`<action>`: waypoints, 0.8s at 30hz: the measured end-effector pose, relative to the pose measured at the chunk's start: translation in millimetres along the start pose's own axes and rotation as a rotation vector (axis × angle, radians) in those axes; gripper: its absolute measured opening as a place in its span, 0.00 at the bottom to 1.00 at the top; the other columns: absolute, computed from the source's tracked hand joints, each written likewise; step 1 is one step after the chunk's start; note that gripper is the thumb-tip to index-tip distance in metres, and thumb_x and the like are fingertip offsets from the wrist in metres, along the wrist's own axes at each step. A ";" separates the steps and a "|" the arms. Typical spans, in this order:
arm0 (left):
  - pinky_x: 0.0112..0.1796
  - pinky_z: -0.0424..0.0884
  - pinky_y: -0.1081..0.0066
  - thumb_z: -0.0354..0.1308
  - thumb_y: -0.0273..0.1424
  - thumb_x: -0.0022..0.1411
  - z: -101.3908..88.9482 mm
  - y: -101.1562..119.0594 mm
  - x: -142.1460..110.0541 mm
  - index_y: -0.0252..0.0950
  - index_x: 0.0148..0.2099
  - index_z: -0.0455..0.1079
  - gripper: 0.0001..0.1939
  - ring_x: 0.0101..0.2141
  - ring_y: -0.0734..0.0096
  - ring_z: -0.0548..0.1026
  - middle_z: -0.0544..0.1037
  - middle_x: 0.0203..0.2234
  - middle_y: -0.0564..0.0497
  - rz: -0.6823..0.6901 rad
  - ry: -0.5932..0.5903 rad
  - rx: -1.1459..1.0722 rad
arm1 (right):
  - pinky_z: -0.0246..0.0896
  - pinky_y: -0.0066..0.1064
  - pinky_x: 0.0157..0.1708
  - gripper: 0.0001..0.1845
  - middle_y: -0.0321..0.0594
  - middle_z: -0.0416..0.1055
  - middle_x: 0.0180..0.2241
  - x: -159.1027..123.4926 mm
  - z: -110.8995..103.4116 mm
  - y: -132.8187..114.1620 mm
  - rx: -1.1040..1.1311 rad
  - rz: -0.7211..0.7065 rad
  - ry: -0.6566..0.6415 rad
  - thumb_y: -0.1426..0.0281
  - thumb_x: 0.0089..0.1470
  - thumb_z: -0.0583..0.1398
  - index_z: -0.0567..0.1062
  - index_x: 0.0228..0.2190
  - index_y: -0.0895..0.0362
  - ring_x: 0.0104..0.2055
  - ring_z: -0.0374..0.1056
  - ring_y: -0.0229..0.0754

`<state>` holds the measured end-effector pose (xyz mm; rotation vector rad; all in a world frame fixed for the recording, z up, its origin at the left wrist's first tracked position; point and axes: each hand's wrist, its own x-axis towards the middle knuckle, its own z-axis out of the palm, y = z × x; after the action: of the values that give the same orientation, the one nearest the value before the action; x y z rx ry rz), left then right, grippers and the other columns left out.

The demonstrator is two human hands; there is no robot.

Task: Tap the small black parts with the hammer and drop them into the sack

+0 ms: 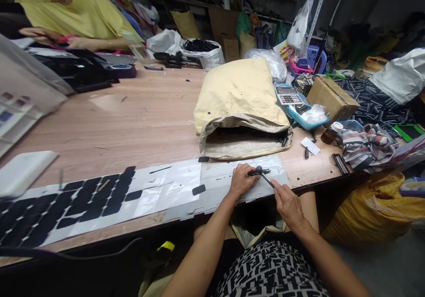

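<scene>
Our left hand (241, 179) pins a small black part (262, 171) on the near bench (149, 115) edge, steadying it while our right hand (288, 204) pinches a thin tool (267, 180).

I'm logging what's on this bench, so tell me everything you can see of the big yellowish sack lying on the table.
The sack is a large pale yellow bag of paper-like or woven material, creased and lying flat on the wooden table. Its open mouth faces the person, showing a grey inner lining and small black parts spilling at the right corner. A calculator lies by its right side. Neither hand touches it.
</scene>
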<state>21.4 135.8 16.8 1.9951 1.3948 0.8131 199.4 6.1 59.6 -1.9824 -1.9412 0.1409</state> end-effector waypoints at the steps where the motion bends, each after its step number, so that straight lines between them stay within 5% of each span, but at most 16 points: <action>1: 0.45 0.65 0.60 0.67 0.32 0.56 0.0 0.4 0.1 0.42 0.35 0.77 0.04 0.40 0.61 0.70 0.78 0.32 0.52 -0.002 0.002 -0.007 | 0.65 0.23 0.37 0.23 0.39 0.75 0.37 0.4 -0.3 0.1 -0.006 0.001 0.010 0.67 0.68 0.49 0.71 0.60 0.46 0.35 0.72 0.37; 13: 0.47 0.66 0.60 0.69 0.32 0.55 2.0 -2.5 1.0 0.41 0.36 0.78 0.05 0.41 0.61 0.71 0.80 0.34 0.51 0.004 0.005 -0.025 | 0.64 0.25 0.38 0.23 0.40 0.76 0.40 3.2 -4.2 7.3 0.015 0.046 0.070 0.67 0.68 0.50 0.72 0.59 0.48 0.39 0.73 0.39; 19: 0.47 0.65 0.60 0.67 0.31 0.56 1.8 -3.6 1.8 0.40 0.36 0.78 0.04 0.41 0.61 0.71 0.79 0.34 0.51 0.001 -0.005 -0.008 | 0.59 0.27 0.34 0.22 0.40 0.74 0.40 38.6 -9.7 33.6 -0.094 0.132 0.160 0.67 0.67 0.52 0.71 0.59 0.47 0.37 0.70 0.38; 24: 0.47 0.66 0.60 0.67 0.32 0.56 2.4 -4.1 1.2 0.41 0.37 0.78 0.04 0.41 0.60 0.71 0.79 0.34 0.51 0.016 -0.003 -0.007 | 0.49 0.30 0.30 0.21 0.40 0.69 0.37 68.2 7.4 57.6 -0.276 0.182 0.198 0.67 0.67 0.53 0.72 0.58 0.46 0.32 0.61 0.37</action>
<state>21.0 137.9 12.4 2.0038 1.3733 0.8209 255.0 75.0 46.3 -2.2503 -1.7302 -0.2822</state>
